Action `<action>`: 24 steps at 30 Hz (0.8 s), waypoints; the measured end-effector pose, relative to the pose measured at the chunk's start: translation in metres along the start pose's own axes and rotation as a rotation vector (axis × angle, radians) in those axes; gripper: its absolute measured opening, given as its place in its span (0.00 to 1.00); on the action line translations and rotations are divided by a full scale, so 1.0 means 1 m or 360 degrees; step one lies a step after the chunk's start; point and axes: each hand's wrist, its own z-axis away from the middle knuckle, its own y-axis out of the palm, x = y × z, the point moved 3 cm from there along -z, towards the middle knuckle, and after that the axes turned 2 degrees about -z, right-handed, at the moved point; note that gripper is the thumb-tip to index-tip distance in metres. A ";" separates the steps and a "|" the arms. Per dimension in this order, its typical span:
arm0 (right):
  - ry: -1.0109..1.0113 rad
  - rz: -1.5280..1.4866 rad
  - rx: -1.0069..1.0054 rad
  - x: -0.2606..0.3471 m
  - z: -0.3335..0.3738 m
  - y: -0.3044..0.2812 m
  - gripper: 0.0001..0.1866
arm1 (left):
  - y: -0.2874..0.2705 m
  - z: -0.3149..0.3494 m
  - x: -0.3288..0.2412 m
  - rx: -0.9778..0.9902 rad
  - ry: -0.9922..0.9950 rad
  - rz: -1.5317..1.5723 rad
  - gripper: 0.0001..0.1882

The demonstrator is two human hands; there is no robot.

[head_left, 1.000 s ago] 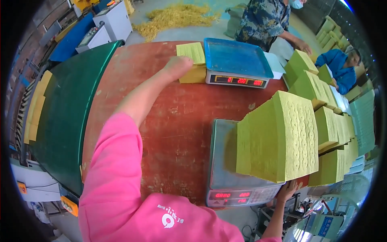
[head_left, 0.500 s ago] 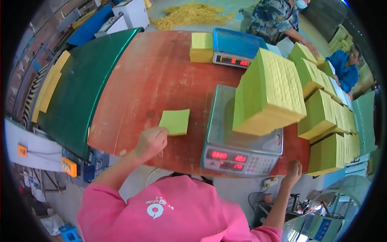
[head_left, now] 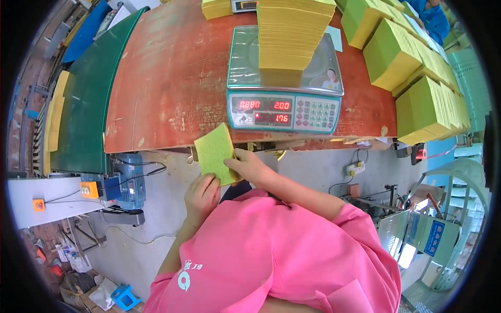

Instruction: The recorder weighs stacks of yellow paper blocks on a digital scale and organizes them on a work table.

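Note:
A thin stack of yellow paper (head_left: 211, 151) is held tilted off the table's near edge, close to my body. My left hand (head_left: 202, 195) is closed on its lower left edge. From the right, my right hand (head_left: 248, 166) pinches its side with the thumb on top; the fingers beneath are mostly hidden. Beyond my hands stands a digital scale (head_left: 284, 110) with lit red figures and a keypad. A tall block of yellow paper sheets (head_left: 295, 36) rests upright on the scale's metal pan.
The scale stands on a worn red table (head_left: 167, 78). At the right are several yellow paper stacks (head_left: 422, 109). A second scale (head_left: 243, 5) is partly cut off at the far edge. Left lies a green sloping surface (head_left: 86, 115). A person in a blue sleeve (head_left: 430, 21) is at the far right.
The thin paper stack has been lifted from the table and brought toward me. My right hand has come over from the scale's right side to grip it. The view has shifted nearer my body.

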 end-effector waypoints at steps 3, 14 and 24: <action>-0.0036 -0.0074 0.0004 -0.003 0.007 0.003 0.17 | 0.003 0.014 0.001 -0.0153 -0.0605 0.0258 0.17; -0.0965 0.0637 -0.0172 0.102 0.070 -0.033 0.08 | -0.038 -0.076 0.025 0.0014 -0.1523 0.2074 0.11; -0.1586 0.0275 -0.0975 0.348 0.117 -0.108 0.14 | -0.089 -0.398 0.005 0.0202 -0.0364 0.1874 0.11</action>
